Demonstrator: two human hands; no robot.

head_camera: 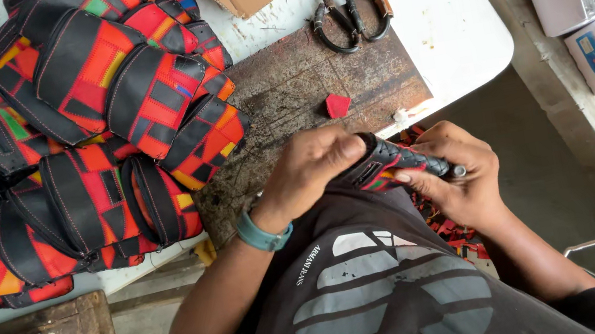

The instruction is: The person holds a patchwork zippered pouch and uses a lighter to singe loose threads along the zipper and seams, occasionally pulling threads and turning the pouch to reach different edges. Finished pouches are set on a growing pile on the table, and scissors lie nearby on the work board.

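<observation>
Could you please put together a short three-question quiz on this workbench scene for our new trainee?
1. True or false: both hands grip the same black and red-patterned piece.
2. Which wrist carries the teal band? A) left B) right
3. What tool lies at the far edge of the dark cutting board?

Key:
1. True: the left hand and right hand both hold the black and red-patterned piece.
2. A: the teal band is on the left wrist.
3. Scissors, beyond the dark cutting board.
</observation>
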